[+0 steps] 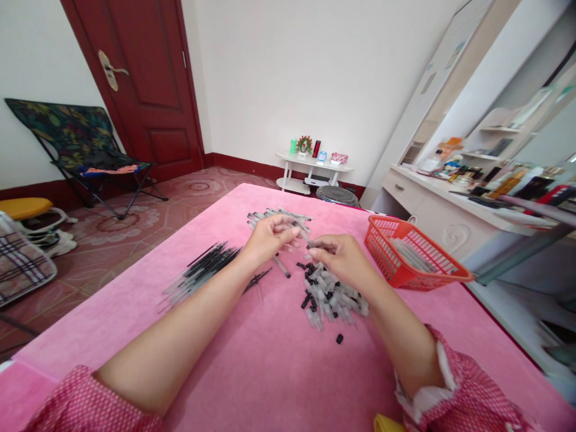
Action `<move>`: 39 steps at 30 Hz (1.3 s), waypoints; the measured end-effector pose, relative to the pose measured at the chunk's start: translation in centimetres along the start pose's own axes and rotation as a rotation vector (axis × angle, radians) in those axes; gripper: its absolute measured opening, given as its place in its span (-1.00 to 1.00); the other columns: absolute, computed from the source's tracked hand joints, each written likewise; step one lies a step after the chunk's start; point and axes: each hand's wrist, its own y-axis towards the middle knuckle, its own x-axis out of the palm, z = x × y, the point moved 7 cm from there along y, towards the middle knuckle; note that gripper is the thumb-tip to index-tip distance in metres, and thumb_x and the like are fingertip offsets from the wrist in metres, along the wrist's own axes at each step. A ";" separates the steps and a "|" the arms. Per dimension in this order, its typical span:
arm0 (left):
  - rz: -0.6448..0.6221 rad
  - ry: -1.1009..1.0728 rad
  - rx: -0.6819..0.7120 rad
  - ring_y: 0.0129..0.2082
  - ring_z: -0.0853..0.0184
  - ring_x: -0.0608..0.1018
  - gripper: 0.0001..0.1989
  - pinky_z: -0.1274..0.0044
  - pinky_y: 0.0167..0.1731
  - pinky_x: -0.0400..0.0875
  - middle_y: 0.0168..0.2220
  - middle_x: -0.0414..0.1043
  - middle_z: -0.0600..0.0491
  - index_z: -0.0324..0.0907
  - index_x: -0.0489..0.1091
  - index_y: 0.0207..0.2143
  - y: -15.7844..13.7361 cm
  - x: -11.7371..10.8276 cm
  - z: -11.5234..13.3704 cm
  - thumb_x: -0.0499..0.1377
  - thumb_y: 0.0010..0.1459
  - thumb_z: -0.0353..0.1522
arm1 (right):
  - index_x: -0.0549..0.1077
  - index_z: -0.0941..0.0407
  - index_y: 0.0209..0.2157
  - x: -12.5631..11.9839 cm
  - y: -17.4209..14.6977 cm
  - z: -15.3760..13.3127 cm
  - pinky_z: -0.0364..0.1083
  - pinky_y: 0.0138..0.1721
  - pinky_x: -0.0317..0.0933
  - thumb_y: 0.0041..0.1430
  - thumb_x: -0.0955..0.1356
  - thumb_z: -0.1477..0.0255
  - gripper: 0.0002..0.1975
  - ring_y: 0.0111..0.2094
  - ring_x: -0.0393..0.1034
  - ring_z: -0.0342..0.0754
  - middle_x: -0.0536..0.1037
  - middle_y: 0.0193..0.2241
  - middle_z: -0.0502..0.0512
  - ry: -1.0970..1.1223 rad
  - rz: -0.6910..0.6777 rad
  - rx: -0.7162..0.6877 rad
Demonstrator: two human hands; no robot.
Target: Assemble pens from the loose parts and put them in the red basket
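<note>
Between my hands is a translucent grey pen (304, 236), slanting down to the right. My left hand (270, 237) pinches it near its upper end. At its dark lower end, the fingertips of my right hand (339, 257) are closed; whether they hold a separate cap there is too blurred to tell. Below my right hand lies a pile of clear and black pen caps (330, 294). Thin dark pen refills (204, 270) are heaped left of my left forearm. Beyond my left hand several pens (281, 213) lie in a loose row, and a single pen (282, 266) rests between the piles.
A pink cloth covers the table (252, 372). The red plastic basket (416, 255) at the right holds more translucent tubes. One black cap (339, 339) lies apart, nearer me. A yellow object (387, 423) shows at the bottom edge. A cluttered dresser (450, 192) stands at the right.
</note>
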 end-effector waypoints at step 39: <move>-0.015 0.780 0.248 -0.55 0.42 0.34 -0.62 0.61 -0.52 0.13 -0.58 0.32 0.10 -0.22 0.30 -0.53 -0.4 0.4 0.2 -0.03 0.15 -0.13 | 0.55 -0.06 -0.37 -3.4 -0.6 0.4 -0.15 -0.47 0.04 -0.08 0.41 0.30 -0.85 -0.43 0.40 -0.08 0.57 -0.45 -0.05 -0.595 0.148 0.152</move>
